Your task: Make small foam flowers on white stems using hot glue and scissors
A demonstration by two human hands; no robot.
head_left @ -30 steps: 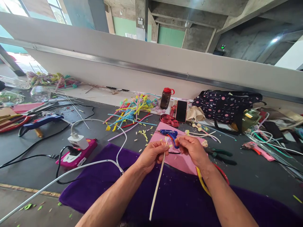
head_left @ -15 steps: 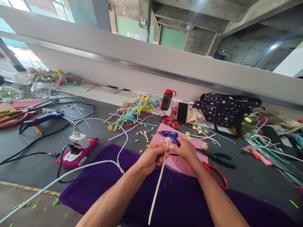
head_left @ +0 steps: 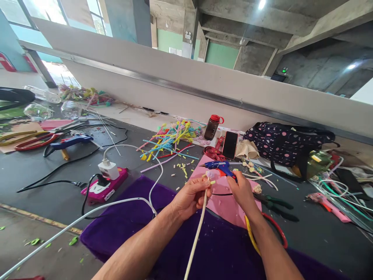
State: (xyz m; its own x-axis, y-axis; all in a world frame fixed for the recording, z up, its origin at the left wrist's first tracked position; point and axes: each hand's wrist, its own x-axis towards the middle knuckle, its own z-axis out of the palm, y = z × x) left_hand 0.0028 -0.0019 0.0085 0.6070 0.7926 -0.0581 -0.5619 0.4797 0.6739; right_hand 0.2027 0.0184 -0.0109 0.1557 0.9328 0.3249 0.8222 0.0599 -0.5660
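Note:
My left hand (head_left: 190, 197) pinches a long cream pipe-cleaner-like stem (head_left: 196, 241) just below its top. A small pale purple flower (head_left: 210, 175) tops the stem, with a short pale yellow piece (head_left: 213, 182) by the fingertips. My right hand (head_left: 242, 191) closes around the handle of a blue glue gun (head_left: 222, 167), whose nozzle points left beyond the flower. Below both lies a pink sheet (head_left: 223, 208) on a purple cloth (head_left: 125, 227). Cut yellow bits (head_left: 183, 170) are scattered to the left of the sheet.
Dark-handled pliers (head_left: 281, 208) and red and yellow tool handles (head_left: 278, 229) lie around my right forearm. A magenta power strip (head_left: 116, 186) with cables sits left. Behind are colourful stems (head_left: 175, 136), a bottle (head_left: 212, 127), a phone (head_left: 230, 144) and a patterned bag (head_left: 279, 144).
My right hand has moved away from the flower, rightward, and now grips the glue gun's handle. My left hand still holds the stem. The view has shifted a little left.

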